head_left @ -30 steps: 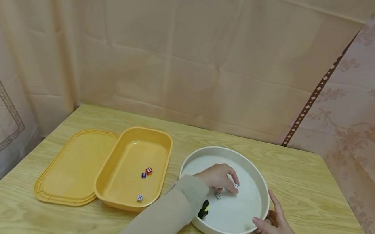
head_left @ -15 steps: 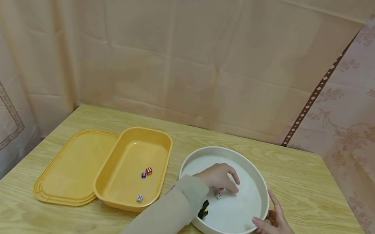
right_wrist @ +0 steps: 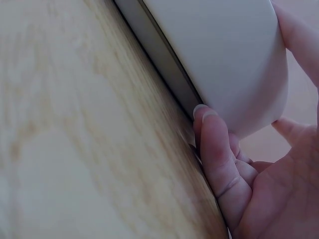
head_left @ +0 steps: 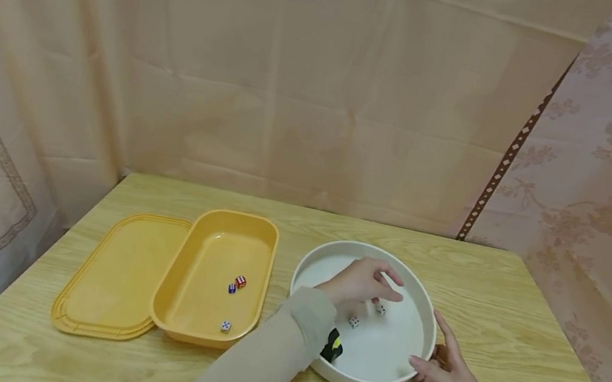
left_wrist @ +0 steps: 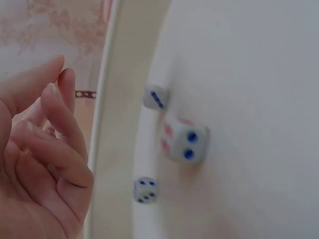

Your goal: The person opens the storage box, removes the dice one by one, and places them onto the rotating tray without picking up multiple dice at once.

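In the head view my left hand (head_left: 366, 282) hovers over the round white tray (head_left: 310, 352), coming from the lower left. Its thumb and fingers curl together in the left wrist view; a small speckled die (left_wrist: 50, 131) shows in part between them, mostly hidden. White dice lie in the tray: one die (head_left: 381, 309) under the fingertips, another die (head_left: 354, 322) nearer the wrist. The left wrist view also has a die (left_wrist: 145, 190) with blue pips near the wall. My right hand (head_left: 449, 367) grips the tray's right side, thumb at the rim, fingers along the outer wall.
Left of the tray stands a yellow box (head_left: 212, 250), holding a red die (head_left: 240, 281), a blue die (head_left: 232, 288) and a white die (head_left: 226, 326). Its yellow lid (head_left: 118, 275) lies farther left on the wooden table (head_left: 525, 359). Curtains hang behind.
A white die seen at my left fingertips one second ago is gone from there. The left hand has risen slightly and shifted right, uncovering a die beneath. The right hand keeps its grip.
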Available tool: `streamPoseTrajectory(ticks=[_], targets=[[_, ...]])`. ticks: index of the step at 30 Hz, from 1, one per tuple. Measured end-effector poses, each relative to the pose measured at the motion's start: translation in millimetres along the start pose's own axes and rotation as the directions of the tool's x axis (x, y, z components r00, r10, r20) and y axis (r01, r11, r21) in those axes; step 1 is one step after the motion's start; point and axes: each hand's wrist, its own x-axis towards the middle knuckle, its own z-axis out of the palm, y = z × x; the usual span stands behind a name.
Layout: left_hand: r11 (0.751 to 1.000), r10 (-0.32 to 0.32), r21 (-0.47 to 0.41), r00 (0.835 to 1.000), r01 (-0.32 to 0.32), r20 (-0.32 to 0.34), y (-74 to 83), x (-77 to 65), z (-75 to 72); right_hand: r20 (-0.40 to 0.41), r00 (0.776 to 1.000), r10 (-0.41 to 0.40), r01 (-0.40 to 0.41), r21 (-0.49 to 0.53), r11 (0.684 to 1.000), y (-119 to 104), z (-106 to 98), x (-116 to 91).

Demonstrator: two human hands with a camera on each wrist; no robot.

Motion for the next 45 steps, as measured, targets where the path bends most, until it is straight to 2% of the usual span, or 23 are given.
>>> streamPoseTrajectory(ticks=[7, 18, 23, 27, 40, 45], targets=[[0.999, 0.042, -0.002, 0.999, -0.042, 0.012, 21.6, -9.0, -10.4, -0.003, 1.0, 0.011, -0.011, 0.001, 1.0, 0.4, 2.1, 0.9], [0.996, 0.089, 0.004, 0.993, -0.089, -0.071, 51.0, -24.0, -49.4, -0.013, 0.999, 0.047, -0.047, -0.008, 0.999, 0.0, 3.8, 0.1], [0.994, 0.11, 0.029, 0.988, -0.107, -0.107, 63.3, -34.6, -64.8, -0.012, 1.0, 0.02, -0.02, -0.008, 1.0, 1.3, 3.3, 0.4], [0.992, 0.118, 0.051, 0.987, -0.113, -0.11, 72.5, -44.5, -73.3, -0.016, 1.0, -0.001, 0.001, -0.011, 1.0, 1.6, 2.1, -0.6], [0.987, 0.122, 0.123, 0.985, -0.107, -0.123, 85.9, -72.8, -102.0, -0.016, 1.0, 0.012, -0.012, 0.002, 1.0, 4.0, 1.4, -1.3], [0.977, 0.138, 0.182, 0.983, -0.115, -0.118, 85.5, -82.8, -115.3, -0.014, 0.999, -0.039, 0.039, -0.014, 0.999, 3.6, 3.5, -3.0]])
